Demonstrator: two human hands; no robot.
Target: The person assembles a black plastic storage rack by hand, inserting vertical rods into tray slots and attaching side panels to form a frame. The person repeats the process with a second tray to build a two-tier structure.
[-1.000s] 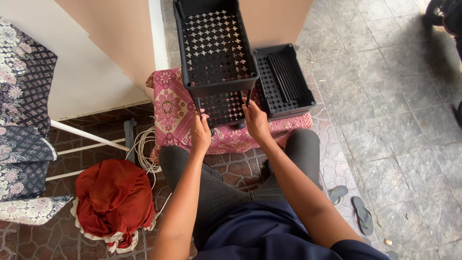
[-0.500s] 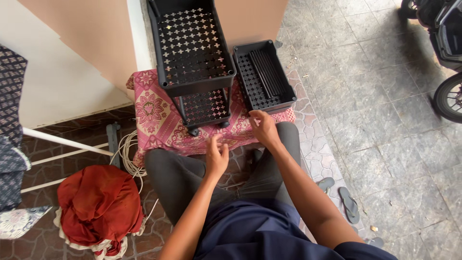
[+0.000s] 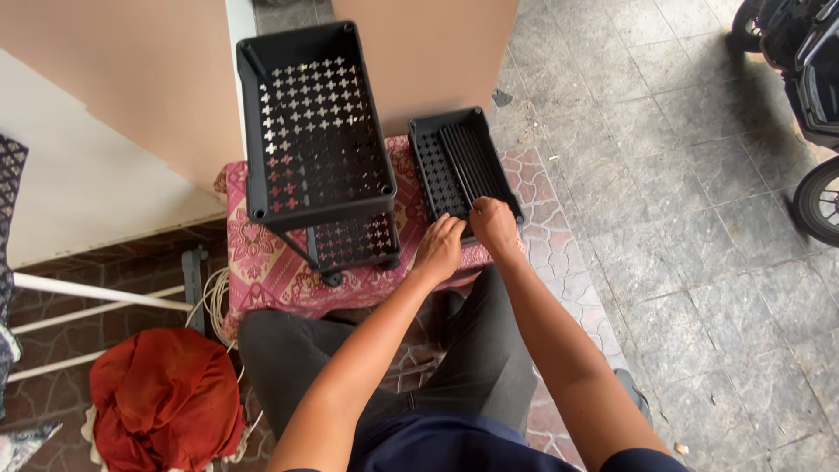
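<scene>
Head view: both arms reaching forward, left hand [image 3: 440,247] and right hand [image 3: 494,225] resting curled fingers on black tray's [image 3: 461,163] near edge, on pink patterned cloth [image 3: 262,262]; grip unclear.

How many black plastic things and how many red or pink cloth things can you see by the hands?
Black plastic: 2, the tall black plastic shelf rack with cross-shaped holes and the loose black plastic tray that the left hand and right hand touch.
Red or pink cloth: 2, the pink patterned mat and the crumpled red cloth bundle.
Total: 4
</scene>
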